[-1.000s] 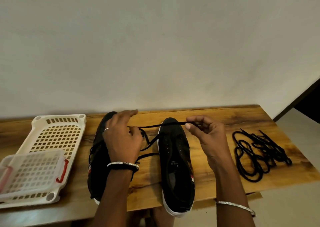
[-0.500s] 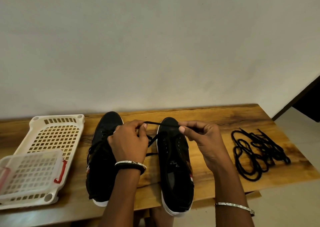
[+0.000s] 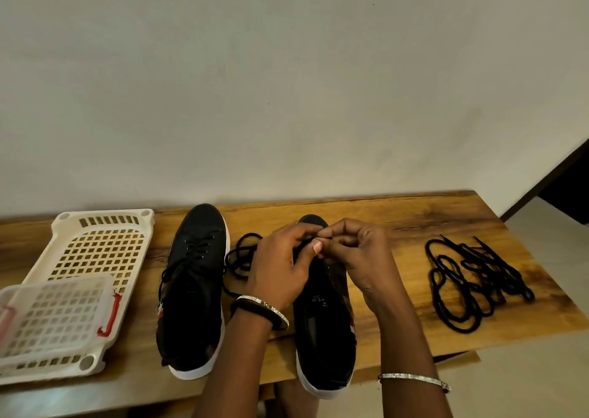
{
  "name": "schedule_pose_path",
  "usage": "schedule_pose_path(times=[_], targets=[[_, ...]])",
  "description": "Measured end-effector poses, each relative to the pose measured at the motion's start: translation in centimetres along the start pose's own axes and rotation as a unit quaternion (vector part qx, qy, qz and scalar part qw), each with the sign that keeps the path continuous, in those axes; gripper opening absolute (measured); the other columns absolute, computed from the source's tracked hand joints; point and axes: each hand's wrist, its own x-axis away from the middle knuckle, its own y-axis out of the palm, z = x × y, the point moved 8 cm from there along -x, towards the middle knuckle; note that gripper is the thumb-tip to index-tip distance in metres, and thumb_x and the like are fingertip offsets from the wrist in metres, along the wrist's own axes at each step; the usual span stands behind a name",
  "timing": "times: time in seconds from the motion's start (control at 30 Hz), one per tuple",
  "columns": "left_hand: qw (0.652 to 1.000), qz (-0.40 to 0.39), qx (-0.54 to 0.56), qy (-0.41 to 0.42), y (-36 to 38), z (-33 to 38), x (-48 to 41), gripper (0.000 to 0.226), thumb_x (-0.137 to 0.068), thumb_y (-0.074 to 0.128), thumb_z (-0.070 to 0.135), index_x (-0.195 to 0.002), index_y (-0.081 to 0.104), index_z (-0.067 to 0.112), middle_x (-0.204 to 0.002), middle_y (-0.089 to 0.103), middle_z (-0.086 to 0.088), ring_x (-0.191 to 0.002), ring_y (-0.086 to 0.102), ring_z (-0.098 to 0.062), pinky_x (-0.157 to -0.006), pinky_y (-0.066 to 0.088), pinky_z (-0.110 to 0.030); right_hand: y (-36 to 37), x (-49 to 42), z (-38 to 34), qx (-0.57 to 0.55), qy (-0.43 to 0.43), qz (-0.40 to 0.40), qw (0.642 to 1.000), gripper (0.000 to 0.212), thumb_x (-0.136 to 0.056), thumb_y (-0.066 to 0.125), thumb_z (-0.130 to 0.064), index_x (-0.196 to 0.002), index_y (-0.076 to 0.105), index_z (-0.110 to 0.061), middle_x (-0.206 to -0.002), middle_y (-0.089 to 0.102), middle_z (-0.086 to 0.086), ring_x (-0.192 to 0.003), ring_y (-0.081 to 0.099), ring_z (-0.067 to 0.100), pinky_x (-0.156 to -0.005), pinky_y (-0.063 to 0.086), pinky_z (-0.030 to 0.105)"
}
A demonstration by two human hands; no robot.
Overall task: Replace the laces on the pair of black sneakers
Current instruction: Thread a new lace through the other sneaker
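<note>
Leftmost, a white perforated basket sits on the wooden table with a smaller red-latched box resting on its near end, well apart from the work. Next comes the laced sneaker, heel toward the lower edge of the frame and toe toward the wall. Between it and its mate, a loose black lace lies in coils on the wood and runs rightward up into the left hand. That hand and the right hand meet fingertip to fingertip just right of centre. Both pinch the lace above the front of the unlaced sneaker, and the fingers hide the lace tip. This sneaker lies parallel to the first, its long axis running from the lower frame up to the hands. Its eyelet rows therefore sit directly beneath the pinch, equally near either hand, and threading probably starts at the toe-end eyelets. Far right, a heap of black laces lies nearer the right hand.
</note>
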Motion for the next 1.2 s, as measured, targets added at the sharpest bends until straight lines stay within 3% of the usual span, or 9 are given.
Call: schedule_pose_path(times=[0.07, 0.27, 0.4, 0.5, 0.63, 0.8, 0.9, 1.0, 1.2], targets=[[1.0, 0.005, 0.011, -0.022, -0.1, -0.5, -0.2, 0.019, -0.09, 0.07, 0.023, -0.108, 0.073, 0.026, -0.102, 0.069, 0.012, -0.091, 0.064, -0.002, -0.08, 0.055, -0.027, 0.1, -0.1, 0.2, 0.004, -0.001, -0.001, 1.0, 0.009, -0.082, 0.079, -0.004, -0.09, 0.077, -0.004, -0.078, 0.075, 0.016, -0.072, 0.07, 0.021, -0.065, 0.055, 0.026], [0.996, 0.033, -0.02, -0.085, -0.4, -1.3, -0.2, 0.014, -0.085, 0.076, 0.028, -0.098, 0.079, 0.023, -0.094, 0.073, 0.007, -0.087, 0.065, -0.007, -0.078, 0.055, -0.028, 0.1, 0.2, 1.2, 0.01, 0.044, -0.01, 0.999, 0.011, -0.085, 0.078, -0.008, -0.096, 0.079, -0.011, -0.087, 0.078, 0.007, -0.084, 0.074, 0.015, -0.07, 0.056, 0.022], [0.988, 0.089, -0.057, -0.111, -1.1, -1.6, 0.0, 0.008, -0.087, 0.074, 0.025, -0.092, 0.079, 0.021, -0.093, 0.073, 0.005, -0.085, 0.064, -0.009, -0.073, 0.048, -0.021, -2.5, 0.1, 2.7, 0.181, 0.091, 0.141, 0.969, 0.013, -0.087, 0.078, -0.028, -0.096, 0.073, -0.02, -0.092, 0.072, -0.007, -0.09, 0.069, 0.01, -0.081, 0.059, 0.034], [0.985, 0.106, -0.066, -0.118, -1.1, -1.8, 0.0, 0.007, -0.088, 0.073, 0.026, -0.091, 0.077, 0.021, -0.093, 0.071, 0.005, -0.085, 0.063, -0.009, -0.07, 0.049, -0.022, -1.3, 0.3, 3.0, 0.265, 0.123, 0.093, 0.952, 0.028, -0.078, 0.084, -0.039, -0.099, 0.068, -0.027, -0.084, 0.058, -0.019, -0.079, 0.057, 0.0, -0.071, 0.05, 0.026], [0.984, 0.095, -0.082, -0.127, -0.6, -2.1, 0.0, 0.006, -0.088, 0.072, 0.028, -0.09, 0.076, 0.024, -0.094, 0.069, 0.007, -0.087, 0.063, -0.01, -0.072, 0.05, -0.024, -0.5, 0.2, 3.2, 0.336, 0.138, 0.071, 0.929, 0.036, -0.075, 0.082, -0.042, -0.102, 0.069, -0.022, -0.095, 0.068, -0.009, -0.087, 0.064, 0.011, -0.08, 0.056, 0.033], [0.982, 0.067, -0.107, -0.139, 0.0, -2.6, -0.1, 0.005, -0.088, 0.072, 0.028, -0.087, 0.076, 0.025, -0.093, 0.069, 0.007, -0.089, 0.064, -0.011, -0.073, 0.052, -0.027, 0.0, 0.4, 3.6, 0.238, 0.153, 0.042, 0.958, 0.03, -0.063, 0.079, -0.051, -0.074, 0.074, -0.023, -0.081, 0.073, -0.005, -0.08, 0.071, 0.012, -0.076, 0.062, 0.041], [0.972, 0.041, -0.158, -0.167, 0.2, -3.4, 0.2, 0.008, -0.091, 0.069, 0.028, -0.091, 0.077, 0.024, -0.097, 0.071, 0.005, -0.09, 0.065, -0.012, -0.068, 0.049, -0.026, 0.5, 0.5, 4.1, 0.184, 0.167, 0.031, 0.968, 0.017, -0.076, 0.078, -0.033, -0.065, 0.077, -0.02, -0.071, 0.074, -0.007, -0.074, 0.072, 0.01, -0.071, 0.063, 0.037], [0.97, 0.028, -0.163, -0.176, 0.4, -4.1, 0.3, 0.009, -0.091, 0.069, 0.026, -0.089, 0.077, 0.022, -0.095, 0.072, 0.006, -0.086, 0.065, -0.01, -0.065, 0.044, -0.022, 0.2, 0.3, 4.2, 0.167, 0.16, 0.046, 0.972, 0.03, -0.084, 0.069, -0.02, -0.056, 0.069, -0.011, -0.056, 0.063, -0.004, -0.058, 0.061, 0.014, -0.057, 0.049, 0.032], [0.975, 0.006, -0.147, -0.169, 1.6, -4.5, 0.2, 0.009, -0.091, 0.069, 0.027, -0.088, 0.076, 0.022, -0.096, 0.071, 0.004, -0.088, 0.065, -0.012, -0.072, 0.054, -0.029, -0.2, 0.4, 4.9, 0.111, 0.183, 0.046, 0.976, 0.028, -0.088, 0.063, -0.014, -0.06, 0.068, -0.012, -0.057, 0.058, 0.0, -0.056, 0.055, 0.015, -0.05, 0.041, 0.026]])
